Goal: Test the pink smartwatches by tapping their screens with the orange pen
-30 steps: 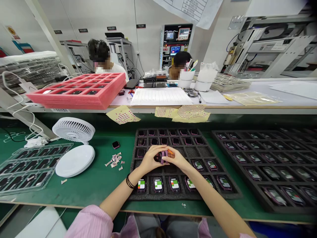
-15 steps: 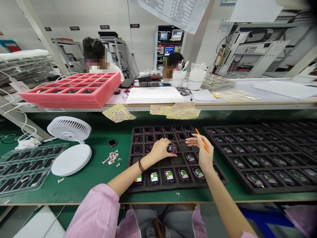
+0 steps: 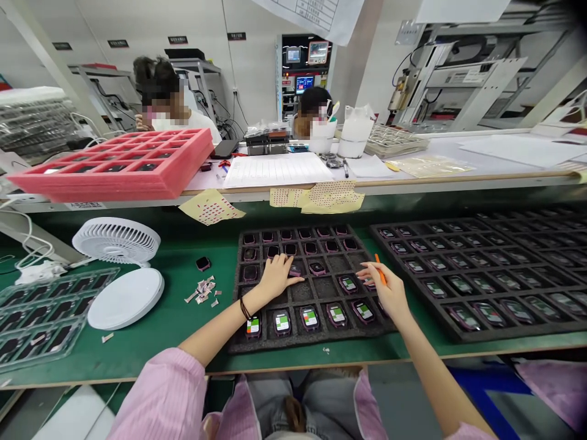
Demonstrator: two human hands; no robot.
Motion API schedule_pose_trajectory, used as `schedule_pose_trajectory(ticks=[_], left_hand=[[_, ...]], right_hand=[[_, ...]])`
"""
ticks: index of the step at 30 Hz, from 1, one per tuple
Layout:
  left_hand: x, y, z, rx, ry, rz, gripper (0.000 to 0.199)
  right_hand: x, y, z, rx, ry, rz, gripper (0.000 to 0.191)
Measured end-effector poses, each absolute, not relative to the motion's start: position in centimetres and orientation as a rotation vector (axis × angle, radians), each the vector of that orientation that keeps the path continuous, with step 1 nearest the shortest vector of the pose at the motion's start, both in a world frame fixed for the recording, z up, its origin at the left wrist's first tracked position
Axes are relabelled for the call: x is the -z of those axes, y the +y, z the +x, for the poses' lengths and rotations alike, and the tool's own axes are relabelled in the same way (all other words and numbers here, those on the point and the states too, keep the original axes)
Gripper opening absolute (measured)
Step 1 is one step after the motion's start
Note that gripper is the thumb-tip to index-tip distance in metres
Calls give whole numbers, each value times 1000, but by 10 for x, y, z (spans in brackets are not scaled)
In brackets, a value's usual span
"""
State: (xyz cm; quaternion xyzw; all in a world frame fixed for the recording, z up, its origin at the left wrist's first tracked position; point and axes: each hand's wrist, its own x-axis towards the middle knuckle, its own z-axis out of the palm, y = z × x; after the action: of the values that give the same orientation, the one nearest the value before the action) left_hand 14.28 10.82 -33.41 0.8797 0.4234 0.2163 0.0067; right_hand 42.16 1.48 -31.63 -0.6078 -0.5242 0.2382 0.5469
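Observation:
My left hand (image 3: 275,280) reaches into the black foam tray (image 3: 316,335), its thumb and fingers closed around the edges of a smartwatch (image 3: 296,269) in a middle-row slot. Just right of it, another smartwatch (image 3: 317,267) lies in its own slot. An orange pen-like stick (image 3: 380,269) is held upright in my right hand (image 3: 387,292), over the tray's right side. Along the tray's near row, several watches such as this smartwatch (image 3: 309,317) show lit white, green and red screens. The watches in the far rows have dark screens.
A second black foam tray (image 3: 452,335) of watches stands to the right. On the left are a white fan (image 3: 126,298), a clear plastic tray (image 3: 68,348), a loose watch (image 3: 202,263) and small paper scraps (image 3: 202,290). A shelf holds a pink foam tray (image 3: 169,177); two people sit behind.
My left hand has let go of one watch, which now lies in a slot, and has moved left onto the neighbouring one. My right hand, still with the orange stick, is slightly lower and further right.

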Motion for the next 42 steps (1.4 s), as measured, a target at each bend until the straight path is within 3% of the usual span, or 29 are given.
schedule_pose_trajectory(ticks=[7, 11, 17, 20, 25, 29, 42], left_hand=[[340, 106, 141, -667, 1237, 2682, 46], [328, 114, 140, -500, 1291, 2619, 44], [315, 116, 145, -391, 1335, 2515, 44], [310, 116, 148, -427, 1359, 2493, 42], [293, 117, 165, -533, 1349, 2478, 41], [281, 114, 195, -322, 1293, 2510, 46], [274, 129, 218, 57, 1205, 2526, 55]], right_hand=[[318, 24, 405, -402, -1638, -1487, 23], [316, 49, 386, -269, -1892, -1451, 28], [319, 83, 363, -194, -2015, -1481, 21], [312, 81, 357, -135, -1993, -1476, 20], [296, 65, 360, -177, -1820, -1433, 40], [288, 55, 366, -327, -1699, -1362, 46], [304, 48, 368, -624, -1288, -1193, 39]])
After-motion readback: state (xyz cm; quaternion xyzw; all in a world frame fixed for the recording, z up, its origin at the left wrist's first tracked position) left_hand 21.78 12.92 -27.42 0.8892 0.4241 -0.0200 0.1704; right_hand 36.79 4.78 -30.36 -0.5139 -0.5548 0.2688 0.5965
